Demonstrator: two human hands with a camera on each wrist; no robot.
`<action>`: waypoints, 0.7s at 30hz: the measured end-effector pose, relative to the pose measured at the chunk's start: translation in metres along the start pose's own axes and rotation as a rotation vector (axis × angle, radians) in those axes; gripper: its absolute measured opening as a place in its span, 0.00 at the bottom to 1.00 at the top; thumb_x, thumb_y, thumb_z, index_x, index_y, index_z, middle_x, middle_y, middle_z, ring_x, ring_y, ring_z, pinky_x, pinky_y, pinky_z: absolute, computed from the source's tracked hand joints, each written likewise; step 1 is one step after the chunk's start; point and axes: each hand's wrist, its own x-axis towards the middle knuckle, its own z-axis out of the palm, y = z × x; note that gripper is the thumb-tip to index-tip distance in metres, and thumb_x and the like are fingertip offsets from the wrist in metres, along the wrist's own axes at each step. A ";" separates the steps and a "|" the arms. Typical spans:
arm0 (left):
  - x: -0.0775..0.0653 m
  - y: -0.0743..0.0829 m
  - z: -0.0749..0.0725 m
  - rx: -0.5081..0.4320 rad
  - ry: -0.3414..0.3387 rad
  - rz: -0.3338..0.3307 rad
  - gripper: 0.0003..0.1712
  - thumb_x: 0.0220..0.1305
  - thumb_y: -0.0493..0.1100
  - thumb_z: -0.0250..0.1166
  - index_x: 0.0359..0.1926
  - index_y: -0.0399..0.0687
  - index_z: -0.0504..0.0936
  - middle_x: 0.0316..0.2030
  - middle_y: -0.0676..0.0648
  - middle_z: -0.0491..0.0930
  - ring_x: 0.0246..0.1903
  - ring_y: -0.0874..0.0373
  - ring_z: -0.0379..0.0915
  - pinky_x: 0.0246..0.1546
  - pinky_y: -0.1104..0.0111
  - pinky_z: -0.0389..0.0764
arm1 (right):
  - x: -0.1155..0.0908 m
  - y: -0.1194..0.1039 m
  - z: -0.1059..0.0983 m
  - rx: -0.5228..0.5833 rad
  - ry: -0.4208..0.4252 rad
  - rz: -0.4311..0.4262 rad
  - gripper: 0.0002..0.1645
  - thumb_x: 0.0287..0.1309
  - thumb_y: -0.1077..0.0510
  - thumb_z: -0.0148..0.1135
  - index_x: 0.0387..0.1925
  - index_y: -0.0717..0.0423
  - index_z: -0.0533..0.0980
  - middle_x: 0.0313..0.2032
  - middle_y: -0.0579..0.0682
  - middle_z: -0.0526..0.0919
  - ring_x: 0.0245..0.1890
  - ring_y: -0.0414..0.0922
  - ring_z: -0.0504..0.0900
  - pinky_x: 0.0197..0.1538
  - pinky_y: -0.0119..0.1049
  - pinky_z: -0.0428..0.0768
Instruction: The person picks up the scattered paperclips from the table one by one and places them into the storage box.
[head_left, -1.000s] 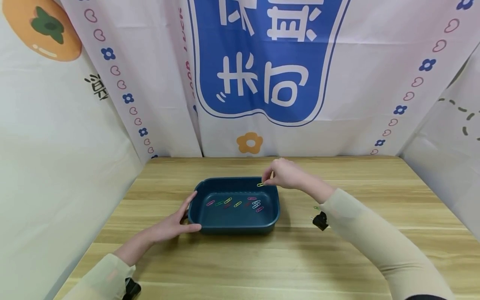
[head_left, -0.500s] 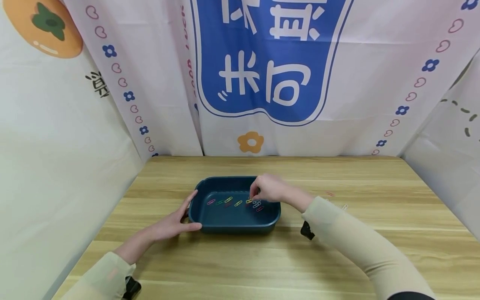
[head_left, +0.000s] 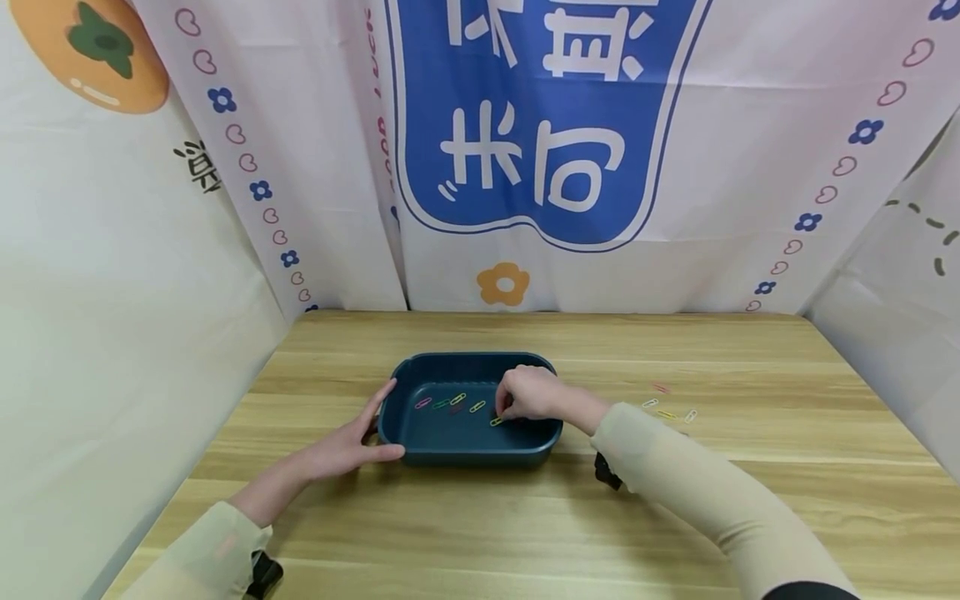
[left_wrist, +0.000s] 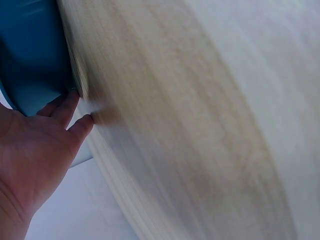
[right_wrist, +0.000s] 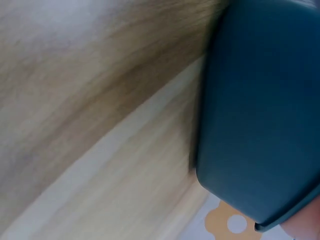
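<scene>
A dark blue tray (head_left: pixel 465 458) with raised walls stands on the table, several coloured paper clips on its floor. My left hand (head_left: pixel 341 450) rests against its left end with straight, spread fingers, the thumb on the front rim; in the left wrist view that hand (left_wrist: pixel 45 150) touches the tray's wall (left_wrist: pixel 37 50). Inside the tray at the right, my right hand (head_left: pixel 532 392) pinches a yellow paper clip (head_left: pixel 496 422) low over the floor and covers the clips around it. A pink clip (head_left: pixel 423 403) and a green one (head_left: pixel 441 405) lie farther left. The right wrist view shows mostly the tray's outside (right_wrist: pixel 260 110).
Several loose paper clips lie on the table right of the tray, among them a pink one (head_left: pixel 661 387) and a yellow one (head_left: pixel 666 414), close to the right sleeve (head_left: pixel 697 475). A printed white cloth (head_left: pixel 720 183) hangs behind the wooden table (head_left: pixel 480 525).
My right hand has come down from above the tray's back right rim into the tray, carrying the yellow paper clip toward its floor. The left hand keeps its place.
</scene>
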 end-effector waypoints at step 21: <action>0.000 0.001 0.000 0.010 0.004 0.003 0.56 0.66 0.52 0.64 0.76 0.67 0.29 0.74 0.32 0.35 0.68 0.31 0.46 0.62 0.36 0.49 | -0.021 0.011 -0.030 0.056 0.146 -0.087 0.03 0.57 0.60 0.69 0.32 0.55 0.87 0.32 0.43 0.86 0.35 0.39 0.81 0.41 0.34 0.79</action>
